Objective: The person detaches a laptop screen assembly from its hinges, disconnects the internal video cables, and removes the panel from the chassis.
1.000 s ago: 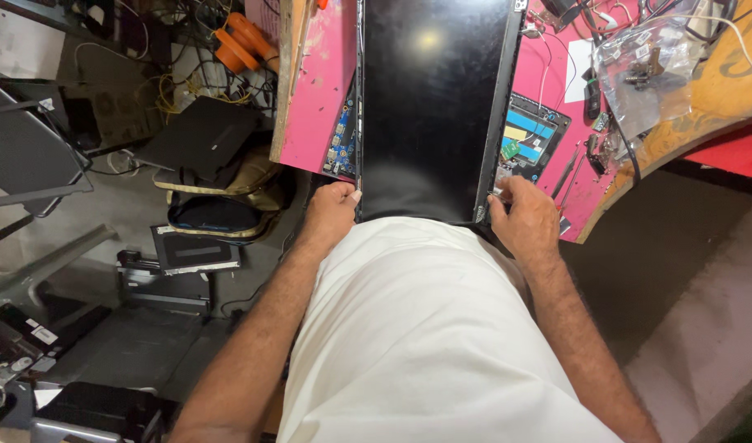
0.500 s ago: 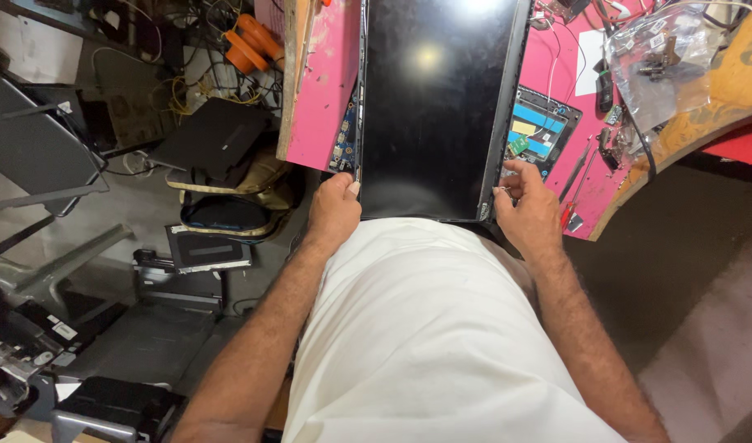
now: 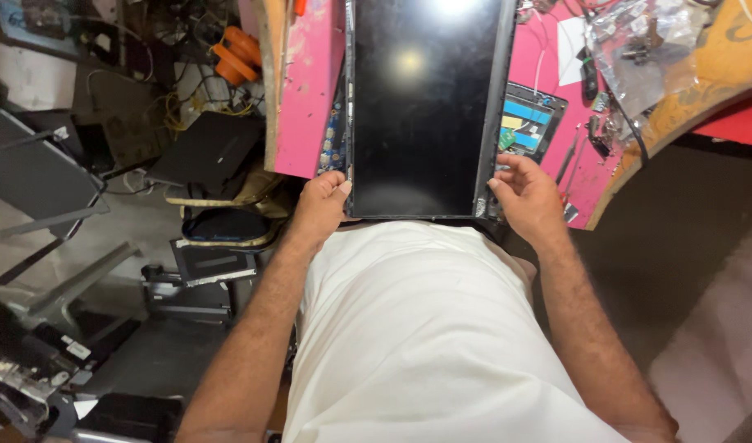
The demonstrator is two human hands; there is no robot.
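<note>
Seen from my head camera: a dark flat screen panel (image 3: 421,107) lies on the pink bench (image 3: 306,90), running from centre frame up to 12 o'clock. My left hand (image 3: 320,207) curls around the panel's near-left corner at about 9 o'clock of it, thumb pressed on the edge. My right hand (image 3: 525,195) grips the near-right corner at 3 o'clock, fingers bent onto the frame, apparently pinching it, though the fingertips are partly hidden. A blue-and-yellow circuit board (image 3: 528,123) sits just beside the panel's right edge. A clear plastic bag (image 3: 647,45) of small parts rests at 1 o'clock.
</note>
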